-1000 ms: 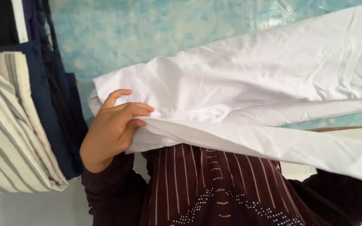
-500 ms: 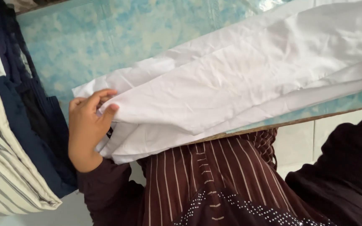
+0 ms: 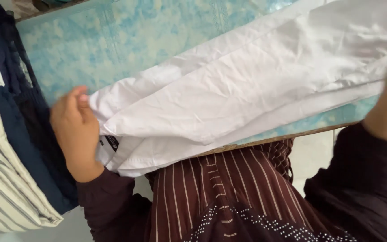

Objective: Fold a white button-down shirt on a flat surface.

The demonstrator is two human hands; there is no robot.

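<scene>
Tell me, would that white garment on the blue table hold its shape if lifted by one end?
Probably not. The white garment is creased and lies in soft folds, so it looks thin and floppy; it would likely sag and unfold. Part of it already droops over the table edge near the left hand, suggesting that it slides easily. It seems light.

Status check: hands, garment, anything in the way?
Left hand gripping white garment at its end. Right hand out of frame, forearm only. Garment across blue table. Striped cloth pile beside, apart.
</scene>
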